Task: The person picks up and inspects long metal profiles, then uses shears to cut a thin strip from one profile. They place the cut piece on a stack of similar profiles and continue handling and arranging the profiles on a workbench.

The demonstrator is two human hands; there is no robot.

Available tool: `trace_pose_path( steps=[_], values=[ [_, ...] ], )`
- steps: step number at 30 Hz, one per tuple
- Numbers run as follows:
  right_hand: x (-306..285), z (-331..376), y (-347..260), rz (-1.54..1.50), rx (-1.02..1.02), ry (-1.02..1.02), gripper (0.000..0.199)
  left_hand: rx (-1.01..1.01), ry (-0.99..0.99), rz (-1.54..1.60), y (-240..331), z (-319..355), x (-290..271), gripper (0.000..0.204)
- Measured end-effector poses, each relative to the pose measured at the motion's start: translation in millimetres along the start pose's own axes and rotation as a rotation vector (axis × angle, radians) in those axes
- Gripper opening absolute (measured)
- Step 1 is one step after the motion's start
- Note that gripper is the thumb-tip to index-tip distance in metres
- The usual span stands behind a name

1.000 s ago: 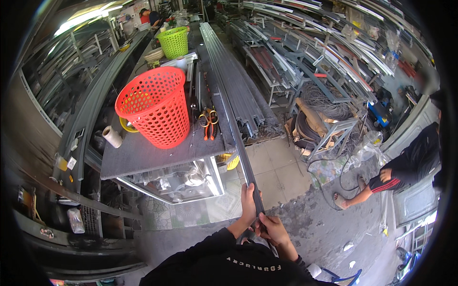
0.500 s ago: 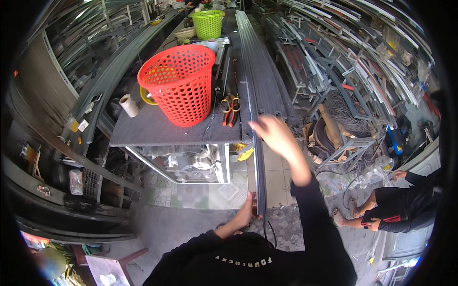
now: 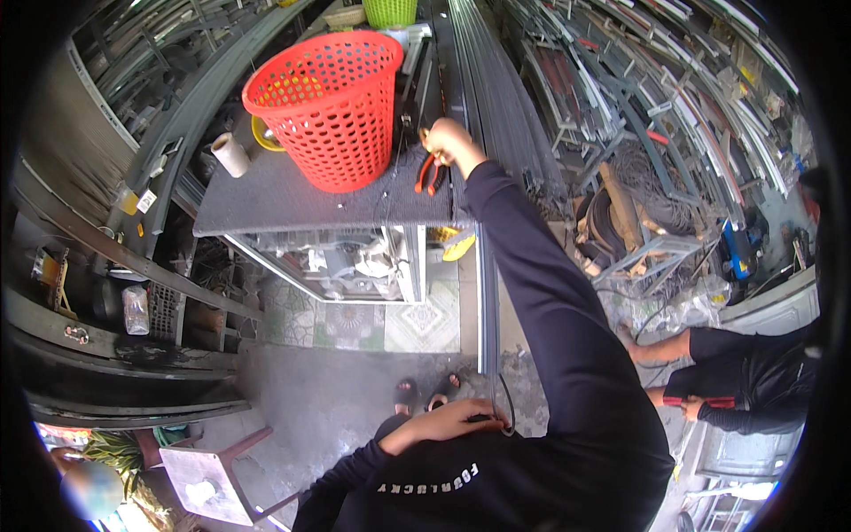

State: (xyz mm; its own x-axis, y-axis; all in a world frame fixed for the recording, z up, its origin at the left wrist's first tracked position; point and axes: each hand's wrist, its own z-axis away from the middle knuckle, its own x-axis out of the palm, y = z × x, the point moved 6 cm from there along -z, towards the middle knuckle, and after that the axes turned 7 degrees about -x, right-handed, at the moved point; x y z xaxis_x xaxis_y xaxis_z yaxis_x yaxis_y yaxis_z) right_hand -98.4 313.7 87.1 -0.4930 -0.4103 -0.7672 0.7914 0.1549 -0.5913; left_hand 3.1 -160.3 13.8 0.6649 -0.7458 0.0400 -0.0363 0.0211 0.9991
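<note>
Right grip (image 3: 450, 142) above dark grey, cloth-topped desk (image 3: 266, 199) — fingers bent, touching black-and-yellow hand tool (image 3: 424, 136), mostly hidden; cannot tell whether clamped. Just below, red-orange-and-black-handled pliers (image 3: 425, 175), handles spread toward near edge, right of red perforated plastic basket (image 3: 341, 133). Left grip (image 3: 454, 418) low at waist — fingers stretched, near thin, curved black cord (image 3: 507, 399); cannot tell if holding.

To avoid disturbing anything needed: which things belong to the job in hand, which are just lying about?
Likely job:
red-handled pliers at the right hand;
long grey metal profile;
thin black cord by the left hand.

Likely lying about:
red perforated plastic basket;
green perforated plastic basket;
white cylindrical spool.
</note>
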Motion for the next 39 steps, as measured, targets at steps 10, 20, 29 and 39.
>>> trace_pose_path(
  steps=[10, 20, 29, 39],
  values=[
    [-45, 351, 116, -0.511, -0.339, -0.625, 0.040, -0.166, -0.293, -0.028, -15, -13, 16, 0.033],
    [35, 426, 200, -0.275, -0.034, -1.149, 0.039, -0.133, -0.395, -0.026, -10, -19, 20, 0.034],
    [41, 396, 150, -0.029, -0.292, -1.042, 0.054, -0.176, -0.317, -0.054, -12, -13, 16, 0.033],
    [34, 400, 146, 0.011, -0.381, -0.830, 0.041, -0.152, -0.260, -0.032, -23, -8, 3, 0.033]
  ],
)
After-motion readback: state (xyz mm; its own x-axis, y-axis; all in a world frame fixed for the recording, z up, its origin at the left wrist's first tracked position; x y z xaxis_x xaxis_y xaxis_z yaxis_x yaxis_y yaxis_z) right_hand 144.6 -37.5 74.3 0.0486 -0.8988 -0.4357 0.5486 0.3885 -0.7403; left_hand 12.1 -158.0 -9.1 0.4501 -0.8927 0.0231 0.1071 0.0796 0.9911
